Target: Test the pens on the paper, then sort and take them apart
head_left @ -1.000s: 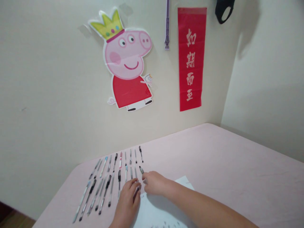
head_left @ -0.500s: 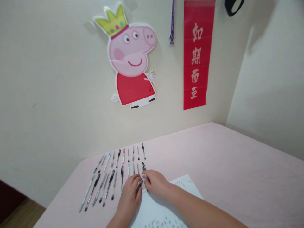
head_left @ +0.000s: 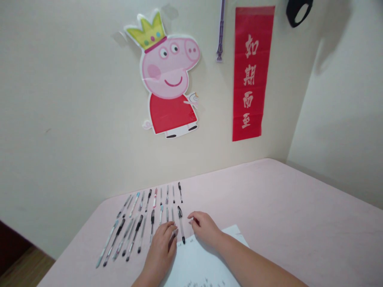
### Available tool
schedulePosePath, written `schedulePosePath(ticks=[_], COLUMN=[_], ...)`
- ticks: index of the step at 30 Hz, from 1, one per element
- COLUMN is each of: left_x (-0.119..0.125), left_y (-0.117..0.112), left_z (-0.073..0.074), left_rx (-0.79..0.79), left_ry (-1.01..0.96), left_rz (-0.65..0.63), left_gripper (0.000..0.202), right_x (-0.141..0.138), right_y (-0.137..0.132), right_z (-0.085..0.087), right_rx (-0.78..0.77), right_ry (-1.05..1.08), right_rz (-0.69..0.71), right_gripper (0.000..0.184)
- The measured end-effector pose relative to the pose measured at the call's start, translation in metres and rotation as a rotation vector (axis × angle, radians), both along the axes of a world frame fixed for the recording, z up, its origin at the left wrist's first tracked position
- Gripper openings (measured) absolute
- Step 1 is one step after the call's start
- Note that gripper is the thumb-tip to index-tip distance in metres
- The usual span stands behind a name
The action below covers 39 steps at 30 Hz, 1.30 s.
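Observation:
My left hand rests over the near ends of pens in the front row, its fingers bent and thumb apart. Parts of those pens are hidden under it. A black-capped clear pen lies just right of its fingertips, its lower end touching the top of a white sheet of paper with handwriting. To the right of that pen my right hand hovers low over the table, fingers loosely curled, holding nothing visible. Further left in the front row lie a black-capped pen and a pale blue pen.
A back row of several pens, with a pink pen among them, lies near the wall. The pink tabletop stretches right. A pig cutout and a red banner hang on the wall.
My right hand has let go of the black-capped pen and moved right, leaving it lying at the row's end. My left hand has hardly moved. The camera view has tilted slightly.

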State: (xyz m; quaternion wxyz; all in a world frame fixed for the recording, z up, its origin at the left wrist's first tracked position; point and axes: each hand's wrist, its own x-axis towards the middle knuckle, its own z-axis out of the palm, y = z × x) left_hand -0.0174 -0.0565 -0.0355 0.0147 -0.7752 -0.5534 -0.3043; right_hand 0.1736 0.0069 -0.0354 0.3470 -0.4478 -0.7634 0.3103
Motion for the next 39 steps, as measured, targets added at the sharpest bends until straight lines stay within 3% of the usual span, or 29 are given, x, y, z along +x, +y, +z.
schedulePosePath(ticks=[8, 14, 18, 20, 23, 27, 31, 39], left_x=[0.003, 0.013, 0.023, 0.032, 0.048, 0.067, 0.075, 0.080], left_y=[0.000, 0.000, 0.014, 0.022, 0.033, 0.043, 0.053, 0.060], left_z=[0.005, 0.025, 0.041, 0.048, 0.056, 0.058, 0.052, 0.056], left_rx=[-0.024, -0.046, -0.085, -0.149, -0.301, -0.449, -0.500, -0.500], left_ry=[0.016, 0.028, 0.085, 0.157, 0.319, 0.420, 0.436, 0.449], left_rz=[0.008, -0.023, -0.025, 0.030, 0.224, 0.383, 0.466, 0.473], left_gripper=[0.025, 0.021, 0.021, 0.023, 0.024, 0.027, 0.033, 0.043], right_x=[0.006, 0.009, 0.009, 0.010, 0.012, 0.013, 0.011, 0.012], right_y=[0.009, 0.016, 0.017, 0.017, 0.019, 0.019, 0.020, 0.022], right_z=[-0.010, -0.018, -0.019, -0.019, -0.018, -0.016, -0.015, -0.017], right_rx=[-0.139, -0.393, -0.424, -0.410, -0.403, -0.431, -0.416, -0.400], right_ry=[0.200, 0.587, 0.642, 0.630, 0.603, 0.589, 0.592, 0.581], right_rz=[-0.040, -0.148, -0.147, -0.153, -0.165, -0.171, -0.153, -0.138], right_gripper=[0.026, 0.025, 0.025, 0.025, 0.027, 0.027, 0.025, 0.023])
